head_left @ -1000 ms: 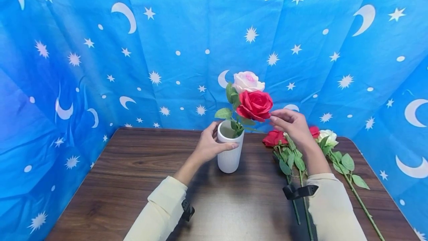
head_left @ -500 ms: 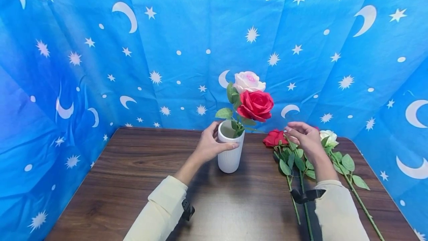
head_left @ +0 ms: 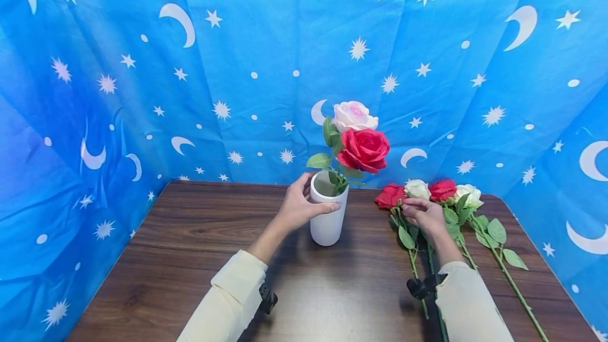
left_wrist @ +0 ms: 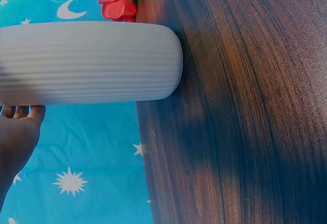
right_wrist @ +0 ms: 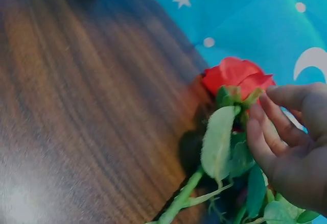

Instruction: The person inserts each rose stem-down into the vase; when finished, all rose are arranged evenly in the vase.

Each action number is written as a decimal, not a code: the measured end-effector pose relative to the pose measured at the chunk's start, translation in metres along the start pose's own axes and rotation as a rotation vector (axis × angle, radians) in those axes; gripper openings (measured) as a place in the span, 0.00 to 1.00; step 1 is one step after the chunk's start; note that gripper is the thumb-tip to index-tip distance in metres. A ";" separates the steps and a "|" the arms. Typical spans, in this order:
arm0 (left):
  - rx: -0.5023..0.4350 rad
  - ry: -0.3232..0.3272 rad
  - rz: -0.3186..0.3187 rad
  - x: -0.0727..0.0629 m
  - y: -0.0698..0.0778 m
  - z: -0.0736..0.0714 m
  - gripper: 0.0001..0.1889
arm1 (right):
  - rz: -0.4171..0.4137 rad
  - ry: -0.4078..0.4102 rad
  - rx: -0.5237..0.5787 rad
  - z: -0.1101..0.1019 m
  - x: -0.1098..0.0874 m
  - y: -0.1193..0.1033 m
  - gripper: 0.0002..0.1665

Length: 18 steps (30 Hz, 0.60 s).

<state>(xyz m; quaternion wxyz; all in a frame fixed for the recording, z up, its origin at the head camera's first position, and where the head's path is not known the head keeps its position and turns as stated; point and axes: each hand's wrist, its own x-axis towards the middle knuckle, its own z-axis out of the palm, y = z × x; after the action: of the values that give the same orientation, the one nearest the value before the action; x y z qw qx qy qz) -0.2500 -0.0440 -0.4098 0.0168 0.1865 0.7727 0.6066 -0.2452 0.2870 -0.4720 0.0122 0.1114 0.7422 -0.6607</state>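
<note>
My left hand (head_left: 296,209) grips the white ribbed vase (head_left: 326,227), thumb across its front and fingers round the far side. The vase stands upright on the table, and in the left wrist view its ribbed side (left_wrist: 92,63) fills much of the picture. Out of its mouth lean a pale pink rose (head_left: 353,116) and a red rose (head_left: 363,151). To the right, my right hand (head_left: 429,220) reaches over the flowers lying there, its fingertips right beside the head of another red rose (right_wrist: 237,76). Its fingers (right_wrist: 286,99) are extended, not wrapped round the stem.
A white rose (head_left: 418,189), another red rose (head_left: 443,190) and a cream rose (head_left: 468,196) lie at the right of the dark wooden table (head_left: 190,257), stems toward the front. A blue cloth (head_left: 266,41) with moons and stars hangs behind the table.
My right hand has moved away from the red rose in the vase, then down to the flowers on the table. The left hand and vase have stayed in place.
</note>
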 end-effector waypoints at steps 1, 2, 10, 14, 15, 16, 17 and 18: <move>0.000 0.001 -0.004 0.000 0.000 0.000 0.41 | 0.001 0.018 -0.054 0.001 0.001 0.002 0.11; 0.001 0.002 -0.005 0.000 0.000 0.000 0.41 | 0.004 0.032 -0.109 0.002 0.001 0.004 0.15; 0.002 0.000 -0.003 -0.001 0.000 0.000 0.41 | 0.018 0.037 -0.377 0.002 0.008 0.014 0.24; 0.007 -0.001 -0.010 0.000 0.000 0.001 0.41 | 0.016 0.016 -0.474 0.001 0.007 0.017 0.24; 0.007 0.000 -0.009 0.000 0.000 0.001 0.41 | 0.010 0.015 -0.497 0.002 0.007 0.017 0.23; 0.005 0.000 -0.009 0.000 0.000 0.001 0.41 | 0.004 0.013 -0.516 0.002 0.006 0.017 0.23; 0.005 0.002 -0.008 0.000 0.000 0.000 0.41 | 0.002 0.010 -0.531 0.003 0.006 0.017 0.23; 0.004 0.002 -0.010 0.000 0.000 0.000 0.41 | -0.001 0.005 -0.544 0.003 0.006 0.016 0.23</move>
<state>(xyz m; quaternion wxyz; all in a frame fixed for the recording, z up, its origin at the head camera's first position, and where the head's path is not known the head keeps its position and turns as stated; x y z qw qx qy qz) -0.2502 -0.0436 -0.4101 0.0187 0.1817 0.7749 0.6051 -0.2488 0.2863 -0.4895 0.0396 0.1051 0.8925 -0.4368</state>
